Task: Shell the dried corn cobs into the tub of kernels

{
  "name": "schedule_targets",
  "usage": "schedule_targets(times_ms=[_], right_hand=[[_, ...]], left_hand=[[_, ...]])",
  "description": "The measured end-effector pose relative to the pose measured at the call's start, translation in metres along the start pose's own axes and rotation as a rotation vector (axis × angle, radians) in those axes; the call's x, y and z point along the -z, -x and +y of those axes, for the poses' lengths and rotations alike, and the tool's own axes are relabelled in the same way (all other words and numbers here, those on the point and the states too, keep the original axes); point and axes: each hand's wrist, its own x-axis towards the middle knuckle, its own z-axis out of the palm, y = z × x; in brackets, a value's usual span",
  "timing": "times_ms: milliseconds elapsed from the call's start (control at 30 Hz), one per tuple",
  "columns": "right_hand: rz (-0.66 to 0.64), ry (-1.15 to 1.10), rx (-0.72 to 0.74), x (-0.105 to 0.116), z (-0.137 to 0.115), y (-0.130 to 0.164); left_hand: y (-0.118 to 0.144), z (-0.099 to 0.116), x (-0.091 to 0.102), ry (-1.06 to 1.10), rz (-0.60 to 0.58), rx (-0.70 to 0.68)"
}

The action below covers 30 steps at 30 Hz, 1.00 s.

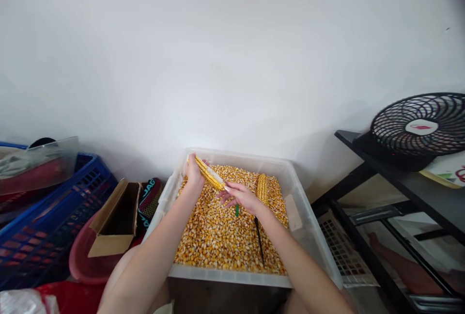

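The head view looks down on a clear plastic rectangular bin (308, 236) standing against a white wall (218, 52) and filled with loose yellow maize kernels (218, 236). Over the far left part of the bin, the left hand (194, 176) is closed around the far end of a yellow corn cob partly stripped of kernels (209, 178), which slants from far left down to near right. The right hand (242, 197) meets the cob's bare near end with its fingertips, fingers loosely curled and pinching there; a green stick-like object (237, 210) shows just below this hand, and whether the hand holds it cannot be told. A second full yellow corn cob (261, 189) lies on the kernels just right of the right hand. A thin black rod (259, 239) rests on the kernels under the right forearm.

Left of the bin sit an open brown cardboard box (114, 222), a pink round basin (85, 260) and a blue plastic crate (43, 227). On the right, a black round fan (421, 127) stands on a black metal shelf (399, 173).
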Motion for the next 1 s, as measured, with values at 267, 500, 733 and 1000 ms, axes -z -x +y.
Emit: schedule_targets(times_ms=[267, 500, 733, 1000], right_hand=[[0.149, 0.009, -0.147, -0.009, 0.013, -0.007], [0.22, -0.015, -0.142, -0.01, 0.023, -0.01], [0.196, -0.047, -0.079, -0.002, 0.023, -0.011], [0.168, -0.024, -0.074, 0.004, 0.022, -0.008]], left_hand=[[0.007, -0.01, -0.001, -0.13, -0.026, -0.223], [0.011, -0.016, -0.001, -0.169, -0.092, -0.304], [0.0, -0.016, 0.004, -0.08, 0.035, -0.165], [-0.003, -0.018, 0.009, -0.047, 0.092, -0.115]])
